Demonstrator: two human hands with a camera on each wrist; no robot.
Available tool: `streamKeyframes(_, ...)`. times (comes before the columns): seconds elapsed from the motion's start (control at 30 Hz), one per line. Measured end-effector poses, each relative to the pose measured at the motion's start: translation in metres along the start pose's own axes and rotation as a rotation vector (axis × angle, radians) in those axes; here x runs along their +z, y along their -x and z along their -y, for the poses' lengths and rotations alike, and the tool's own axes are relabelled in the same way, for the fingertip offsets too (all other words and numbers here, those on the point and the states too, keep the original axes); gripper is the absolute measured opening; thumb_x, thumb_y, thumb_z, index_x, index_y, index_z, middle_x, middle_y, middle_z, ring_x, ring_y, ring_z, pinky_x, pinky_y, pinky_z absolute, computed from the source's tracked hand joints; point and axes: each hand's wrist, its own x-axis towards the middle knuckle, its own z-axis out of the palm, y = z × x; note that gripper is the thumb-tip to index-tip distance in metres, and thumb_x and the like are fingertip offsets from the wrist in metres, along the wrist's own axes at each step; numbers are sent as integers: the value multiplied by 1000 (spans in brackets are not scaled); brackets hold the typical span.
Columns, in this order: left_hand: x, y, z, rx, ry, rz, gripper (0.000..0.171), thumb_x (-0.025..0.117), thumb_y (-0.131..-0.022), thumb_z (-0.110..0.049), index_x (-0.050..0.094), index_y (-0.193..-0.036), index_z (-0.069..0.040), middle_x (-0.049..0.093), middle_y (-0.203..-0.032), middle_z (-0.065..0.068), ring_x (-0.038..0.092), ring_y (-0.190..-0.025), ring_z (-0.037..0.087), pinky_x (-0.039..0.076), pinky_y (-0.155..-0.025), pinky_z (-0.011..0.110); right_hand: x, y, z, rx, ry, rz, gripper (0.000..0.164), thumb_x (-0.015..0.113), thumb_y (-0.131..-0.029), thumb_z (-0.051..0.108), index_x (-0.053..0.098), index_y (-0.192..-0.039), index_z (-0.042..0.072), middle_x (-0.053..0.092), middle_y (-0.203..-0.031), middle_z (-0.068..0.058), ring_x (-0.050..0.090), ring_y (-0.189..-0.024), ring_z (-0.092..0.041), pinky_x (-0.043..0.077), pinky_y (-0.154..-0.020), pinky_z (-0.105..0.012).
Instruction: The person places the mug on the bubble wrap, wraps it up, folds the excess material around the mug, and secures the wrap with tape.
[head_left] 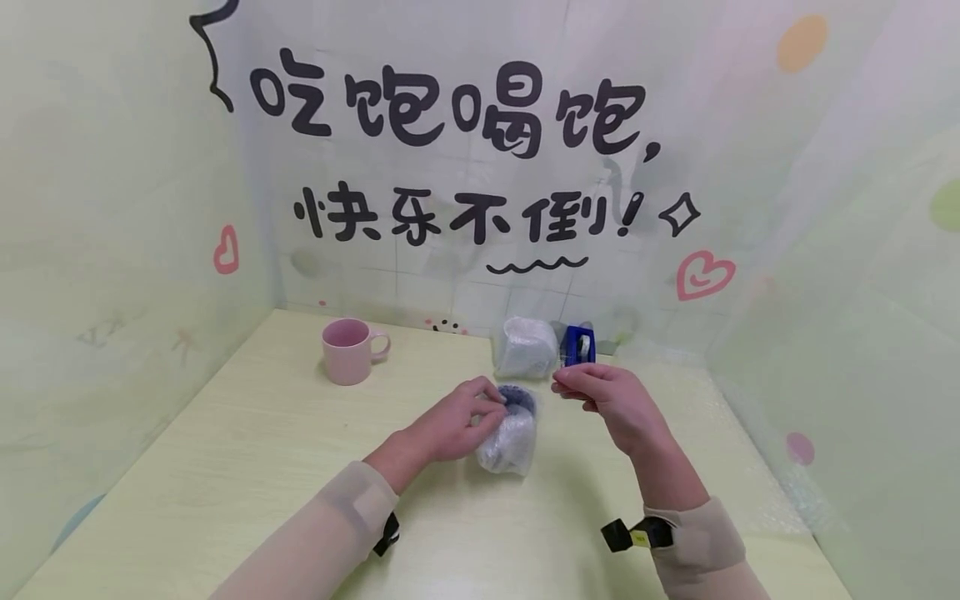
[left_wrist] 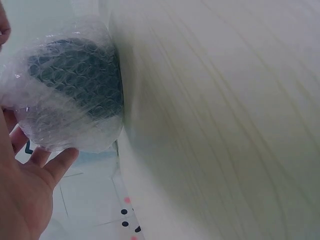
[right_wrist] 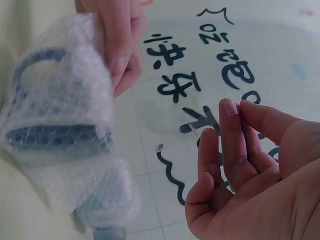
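Observation:
A dark blue mug in clear bubble wrap (head_left: 508, 440) stands on the table in front of the person. My left hand (head_left: 457, 421) grips its left side, the thumb and fingertips on the wrap. In the left wrist view, dark blue shows through the bubbles of the wrapped mug (left_wrist: 75, 75). To the right, my right hand (head_left: 611, 396) is raised apart from the mug. Its thumb and index fingertip meet in the right wrist view, where the right hand (right_wrist: 260, 175) shows nothing visible between them; a thin clear piece could escape notice.
Behind the mug stands another bubble-wrapped bundle (head_left: 527, 346), next to a blue tape dispenser (head_left: 580, 343). A pink mug (head_left: 348, 354) is at the back left of the table (head_left: 247, 433). Clear bubble wrap (head_left: 750, 450) lies along the right side. Printed cloth walls surround the table.

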Motion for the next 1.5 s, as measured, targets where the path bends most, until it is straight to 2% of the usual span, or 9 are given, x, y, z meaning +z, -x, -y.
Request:
streamKeyframes(0.17,-1,0,1,-41,36,2,36,49,-112,-17,83,-118,-6,64,-128,11,62,-122,29,53,-110,50,14,5,13,-37,-75,100,16,69,-108,24,83,-105,17,82,-94,13,74,-100,-9,48,-86,-25)
streamKeyframes(0.33,1,-1,3,-67,54,-1,37,46,-112,-19,81,-116,-7,63,-126,9,62,-121,27,53,-108,50,33,-9,5,-16,-149,131,17,68,-108,21,83,-99,20,80,-90,14,72,-93,-7,46,-81,-24)
streamKeyframes(0.6,3,-2,2,-35,22,-14,39,51,-111,-22,86,-103,-7,64,-122,8,63,-115,25,55,-104,45,55,-36,-17,43,-239,46,16,69,-108,19,84,-106,16,80,-89,11,71,-90,-5,47,-80,-24)
streamKeyframes(0.77,6,-5,-3,-88,2,-2,35,65,-108,-35,86,-116,-9,64,-121,5,61,-112,21,55,-99,40,59,-44,-20,47,-221,-8,18,70,-108,22,84,-109,12,80,-90,10,70,-90,-7,47,-76,-23)
streamKeyframes(0.87,7,-7,-7,-144,13,-8,38,73,-104,-41,85,-115,-6,65,-122,3,60,-112,19,54,-97,39,60,-48,-21,45,-226,-23,21,69,-108,21,83,-114,8,80,-91,10,70,-92,-8,50,-76,-23)
streamKeyframes(1.0,9,-9,-11,-176,15,-36,38,83,-97,-39,85,-110,-4,66,-118,3,60,-109,18,54,-96,39,59,-53,-22,17,-207,-33,23,68,-109,22,81,-119,5,80,-95,10,70,-95,-11,51,-82,-27)
streamKeyframes(1.17,10,-8,-11,-143,-8,-54,34,86,-94,-35,86,-109,-4,65,-114,2,61,-107,18,56,-97,39,59,-65,-30,-17,-163,-66,27,71,-108,26,79,-120,3,80,-101,6,71,-100,-14,50,-87,-32)
streamKeyframes(1.4,10,-3,-5,-83,12,-50,29,86,-95,-32,86,-109,-7,65,-117,-1,65,-111,18,58,-99,36,66,-74,-47,-13,45,-154,31,79,-101,37,83,-114,9,79,-119,-5,66,-113,-22,50,-92,-34)
streamKeyframes(1.5,10,-4,-4,-69,19,-46,27,85,-96,-32,86,-109,-8,65,-118,0,65,-112,18,58,-100,36,69,-77,-53,-7,80,-167,30,79,-100,37,84,-113,10,80,-121,-6,65,-114,-23,50,-93,-33)
